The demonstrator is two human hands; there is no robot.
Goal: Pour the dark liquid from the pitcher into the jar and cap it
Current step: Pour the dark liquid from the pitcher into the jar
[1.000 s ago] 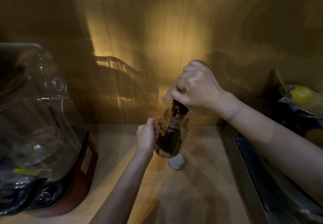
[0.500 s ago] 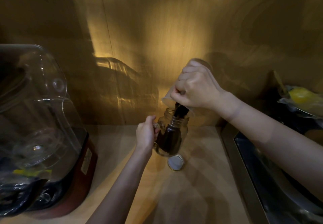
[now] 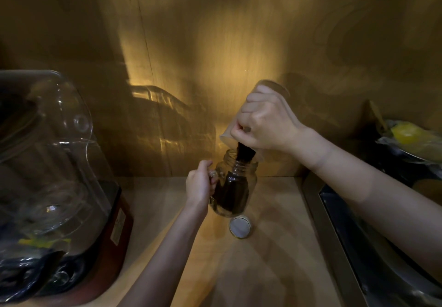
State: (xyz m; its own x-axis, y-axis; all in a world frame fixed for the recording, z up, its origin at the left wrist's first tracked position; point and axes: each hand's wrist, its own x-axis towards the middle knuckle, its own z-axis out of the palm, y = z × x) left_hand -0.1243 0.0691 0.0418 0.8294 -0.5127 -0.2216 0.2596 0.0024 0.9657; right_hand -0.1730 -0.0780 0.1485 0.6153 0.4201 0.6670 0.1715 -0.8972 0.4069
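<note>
Right hand [image 3: 267,124] gripping tilted pitcher [image 3: 229,136] above jar [image 3: 235,187], dark liquid [image 3: 242,152] streaming in, left hand [image 3: 199,184] closed on jar handle, lid [image 3: 240,226] just beside jar base

A clear-domed blender [image 3: 55,187] stands left on the wooden counter [image 3: 275,270]; a steel sink [image 3: 373,259] lies right.

Our right hand [image 3: 267,124] tips a clear plastic pitcher [image 3: 239,124] steeply, and a dark liquid stream [image 3: 244,153] falls into the mouth of a clear glass jar with a handle [image 3: 241,182]. Our left hand [image 3: 201,184] grips that handle. The jar stands on the pale wooden desk [image 3: 275,259], tilted slightly, with a round white-topped lid [image 3: 240,226] just beside its base.
</note>
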